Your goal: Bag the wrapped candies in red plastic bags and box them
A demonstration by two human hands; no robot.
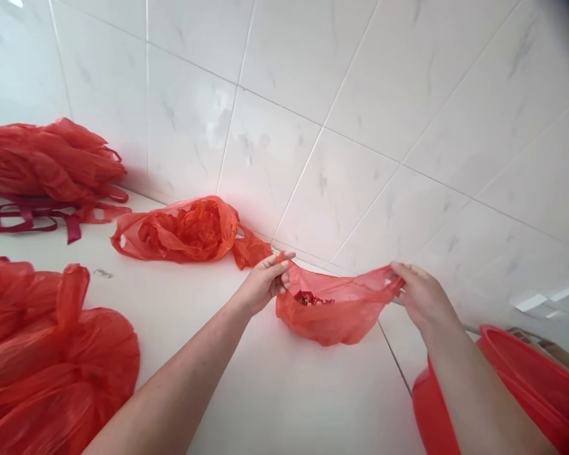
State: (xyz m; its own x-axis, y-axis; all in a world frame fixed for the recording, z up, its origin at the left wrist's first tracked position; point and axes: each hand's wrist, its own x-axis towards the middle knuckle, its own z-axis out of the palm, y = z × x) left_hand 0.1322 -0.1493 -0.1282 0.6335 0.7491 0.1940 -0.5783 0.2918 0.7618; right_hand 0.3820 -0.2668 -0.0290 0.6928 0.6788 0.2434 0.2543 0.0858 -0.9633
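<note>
A thin red plastic bag [332, 325] is stretched between my two hands, its mouth partly open. My left hand [270, 281] pinches the bag's left handle, and my right hand [420, 291] grips the handle at the other side. Inside the bag, toward its left end, lie small dark red and whitish things [313, 298], too small to make out. Just left of my left hand, another red plastic bag [180, 229] lies on the white surface with crumpled red plastic inside it.
A pile of red plastic bags [47, 161] rests against the tiled wall [284, 126], with dark red straps [28, 218] below it. Large, full-looking red bags [61, 354] occupy the near left. Red plastic tubs [531, 379] stand at the right, beyond a seam in the white surface [246, 392].
</note>
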